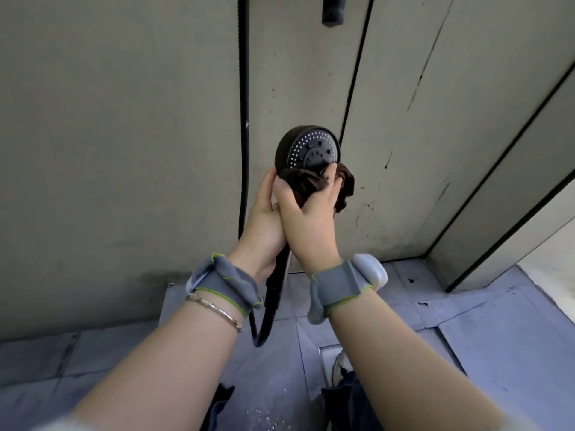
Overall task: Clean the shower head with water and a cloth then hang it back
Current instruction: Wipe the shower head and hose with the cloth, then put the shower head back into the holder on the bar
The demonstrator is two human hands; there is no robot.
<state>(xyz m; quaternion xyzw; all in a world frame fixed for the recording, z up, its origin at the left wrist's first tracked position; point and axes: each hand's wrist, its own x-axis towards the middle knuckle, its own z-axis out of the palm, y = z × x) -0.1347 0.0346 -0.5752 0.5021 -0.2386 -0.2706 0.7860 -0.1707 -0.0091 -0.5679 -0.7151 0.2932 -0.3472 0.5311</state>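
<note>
The shower head [308, 147] is sitting centre, before the wall [124, 119]. The cloth [314, 185] is lying on its lower face, under right hand [308, 219]; left hand [264, 213] is sitting just left, partly behind it. The hose [244, 119] is hanging left, looping below wrists.

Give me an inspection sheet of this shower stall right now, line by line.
Surface: blue-grey tiled floor, wet specks near the bottom.
Job's things: round black shower head held up, face towards camera; dark brown cloth against its lower edge.
Clutter: nothing seen.
Hands: left hand grips the handle; right hand grips the cloth.
Cables: black hose hangs down the wall, loops below the hands.
Surroundings: grey wall panels; black wall fitting at top.
</note>
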